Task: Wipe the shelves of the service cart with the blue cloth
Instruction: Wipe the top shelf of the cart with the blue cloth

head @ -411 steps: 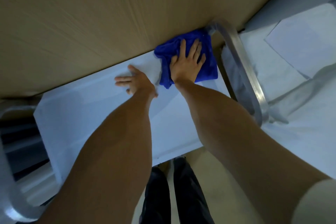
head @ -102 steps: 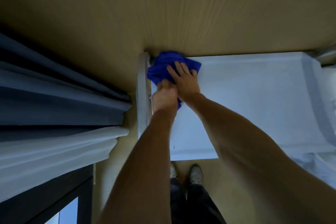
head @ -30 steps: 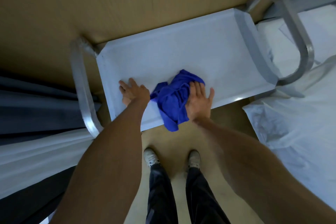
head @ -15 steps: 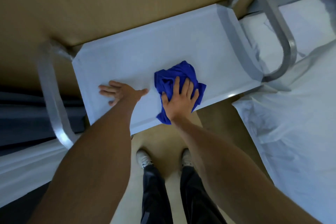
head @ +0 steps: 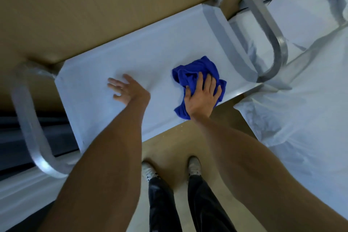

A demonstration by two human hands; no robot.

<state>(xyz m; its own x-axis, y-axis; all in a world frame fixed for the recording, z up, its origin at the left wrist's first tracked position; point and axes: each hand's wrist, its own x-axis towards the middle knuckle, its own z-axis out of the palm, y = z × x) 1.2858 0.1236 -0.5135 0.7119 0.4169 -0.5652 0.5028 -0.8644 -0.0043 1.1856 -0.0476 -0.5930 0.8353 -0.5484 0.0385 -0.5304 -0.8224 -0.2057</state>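
Under the right hand point(head: 200, 98): blue cloth point(head: 195, 73), pressed flat by spread fingers.
Unwiped shelf point(head: 150, 56) runs lengthwise toward the left hand point(head: 128, 90), splayed, empty.

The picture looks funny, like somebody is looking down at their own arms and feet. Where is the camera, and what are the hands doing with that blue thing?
The camera sits on a person's head and looks forward and down, so you see what they see: two bare arms, and their shoes on the floor below.

The big white flat thing is the top shelf of a cart. The silver metal loops at each end are its handles.

The right hand lies flat on a crumpled blue cloth and presses it against the shelf, near the right end, to wipe it. The fingers are straight, not curled round the cloth.

The left hand holds nothing. Its fingers are spread out over the bare shelf; it is a bit blurred, so I cannot tell if it touches.
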